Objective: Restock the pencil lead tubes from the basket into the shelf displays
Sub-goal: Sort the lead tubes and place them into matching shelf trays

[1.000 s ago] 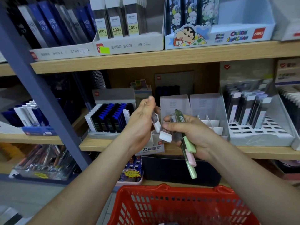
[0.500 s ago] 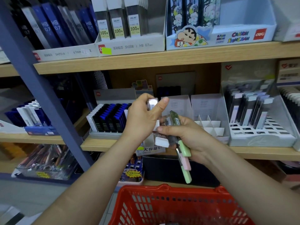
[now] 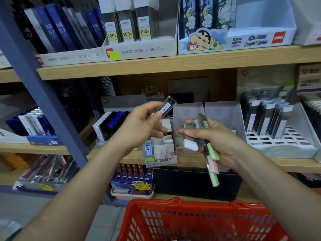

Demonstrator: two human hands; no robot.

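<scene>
My left hand (image 3: 144, 126) pinches one dark lead tube (image 3: 167, 106) with a white barcode label, tilted up in front of the middle shelf. My right hand (image 3: 213, 136) grips a bundle of lead tubes (image 3: 199, 136): a clear one with a white cap and several long ones with green and pink ends pointing down. Between and behind the hands stands a small white display box (image 3: 161, 153) with divided slots. The red basket (image 3: 199, 221) is below my arms; its contents are mostly out of view.
A white-and-blue tube display (image 3: 111, 126) stands left of the hands, clear empty bins (image 3: 224, 113) behind them, and a white grid rack (image 3: 278, 136) with dark tubes to the right. Upper shelf (image 3: 156, 66) carries HB 0.7 lead boxes. A blue post (image 3: 43, 94) slants at left.
My left hand has pulled one tube away from the bundle, lifting it up and to the left and turning it label side out. My right hand stayed roughly in place.
</scene>
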